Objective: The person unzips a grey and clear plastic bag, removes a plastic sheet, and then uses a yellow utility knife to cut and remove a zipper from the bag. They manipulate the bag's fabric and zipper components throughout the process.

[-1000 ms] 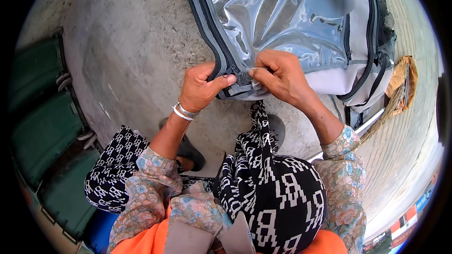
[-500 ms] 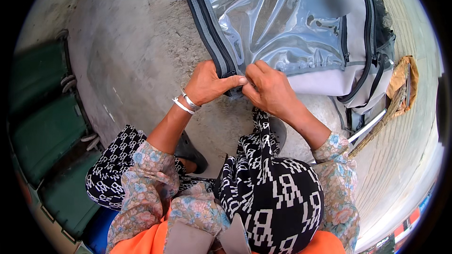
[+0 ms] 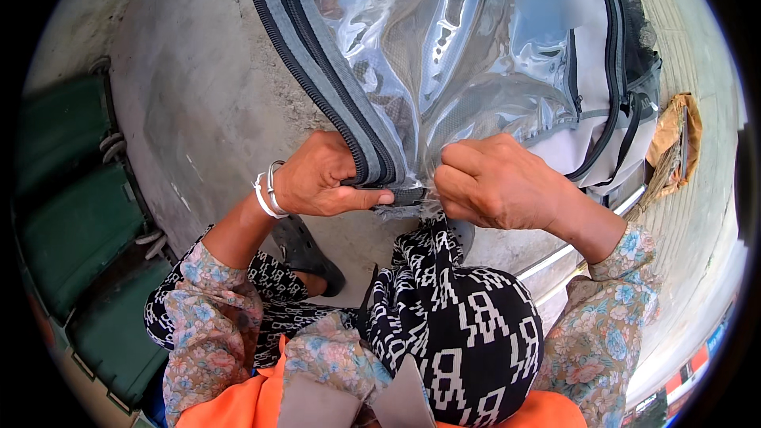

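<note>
A large grey bag point(image 3: 559, 143) with a clear plastic panel point(image 3: 468, 40) and black zips lies in front of me. My left hand point(image 3: 321, 178) is closed around the lower end of its grey zipped edge point(image 3: 313, 71), thumb laid along the bottom corner. Just right of that corner, my right hand point(image 3: 503, 182) pinches the clear plastic with curled fingers. Between the two hands the frayed dark hem point(image 3: 404, 198) shows, and the plastic is creased and drawn toward it. What lies under my right fingertips is partly hidden.
Green bins point(image 3: 71, 210) stand along the left. A dark clog point(image 3: 305, 254) is on my foot, on the concrete floor point(image 3: 206, 95). At the right lie a brown bag-like thing point(image 3: 680, 139) and a pale pole point(image 3: 555, 261). Patterned cloth point(image 3: 483, 333) hangs below my hands.
My hands have moved apart, the left to the left and down, the right to the right and down. The zipped edge came nearer with my left hand, and the plastic's creases shifted.
</note>
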`<state>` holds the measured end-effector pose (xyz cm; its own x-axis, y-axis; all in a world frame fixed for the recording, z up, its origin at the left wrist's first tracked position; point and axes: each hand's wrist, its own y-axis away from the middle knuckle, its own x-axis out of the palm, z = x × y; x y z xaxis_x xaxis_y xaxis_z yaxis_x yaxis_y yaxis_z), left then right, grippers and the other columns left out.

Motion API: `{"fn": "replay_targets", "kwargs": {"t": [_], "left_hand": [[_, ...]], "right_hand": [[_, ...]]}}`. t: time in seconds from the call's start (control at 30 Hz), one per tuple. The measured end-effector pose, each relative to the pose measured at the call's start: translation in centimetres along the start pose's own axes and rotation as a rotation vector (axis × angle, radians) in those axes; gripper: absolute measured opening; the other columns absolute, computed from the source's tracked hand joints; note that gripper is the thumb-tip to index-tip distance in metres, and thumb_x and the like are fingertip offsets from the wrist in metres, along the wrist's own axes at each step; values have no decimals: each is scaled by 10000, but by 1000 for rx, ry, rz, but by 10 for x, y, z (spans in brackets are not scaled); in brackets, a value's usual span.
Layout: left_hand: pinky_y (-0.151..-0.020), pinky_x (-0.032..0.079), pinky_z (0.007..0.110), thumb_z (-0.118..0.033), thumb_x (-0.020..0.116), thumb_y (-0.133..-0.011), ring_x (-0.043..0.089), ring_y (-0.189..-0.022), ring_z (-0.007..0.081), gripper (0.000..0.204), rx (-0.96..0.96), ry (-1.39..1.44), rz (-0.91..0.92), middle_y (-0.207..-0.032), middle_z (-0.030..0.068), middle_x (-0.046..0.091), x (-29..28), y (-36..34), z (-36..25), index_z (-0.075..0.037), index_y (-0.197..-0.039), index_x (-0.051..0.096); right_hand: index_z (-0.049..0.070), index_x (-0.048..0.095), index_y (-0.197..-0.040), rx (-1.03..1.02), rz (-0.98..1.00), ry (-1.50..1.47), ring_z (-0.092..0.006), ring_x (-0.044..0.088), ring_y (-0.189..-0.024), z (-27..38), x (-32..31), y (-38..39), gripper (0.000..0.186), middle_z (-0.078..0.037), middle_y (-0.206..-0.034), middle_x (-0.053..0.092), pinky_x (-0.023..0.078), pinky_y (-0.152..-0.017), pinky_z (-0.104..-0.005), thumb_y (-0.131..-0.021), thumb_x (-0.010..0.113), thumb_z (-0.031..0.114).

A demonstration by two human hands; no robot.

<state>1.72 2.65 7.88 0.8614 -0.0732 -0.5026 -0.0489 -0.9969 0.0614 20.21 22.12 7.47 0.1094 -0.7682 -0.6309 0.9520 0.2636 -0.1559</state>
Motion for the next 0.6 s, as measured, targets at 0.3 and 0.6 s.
{"fn": "replay_targets", "kwargs": {"t": [0.3,0.6], "left_hand": [[-572,470,339,-232,782,-807,619,-601,223,251,-326,149,-141,-676,82,634,26,10,0,-12,-771,667],[-637,505,322,-259,850,-746,651,-678,237,299,-165,77,-124,-732,77,659,17,1,-6,-29,-843,686]], "right_hand": [[38,503,-800,273,-307,52,-277,602,-645,3,45,0,240,-92,-731,508,460,-512,-402,-818,687,192],[15,558,-794,47,-106,231,-273,651,-699,0,20,-37,194,-114,-760,579,521,-554,-373,-768,659,178]]}}
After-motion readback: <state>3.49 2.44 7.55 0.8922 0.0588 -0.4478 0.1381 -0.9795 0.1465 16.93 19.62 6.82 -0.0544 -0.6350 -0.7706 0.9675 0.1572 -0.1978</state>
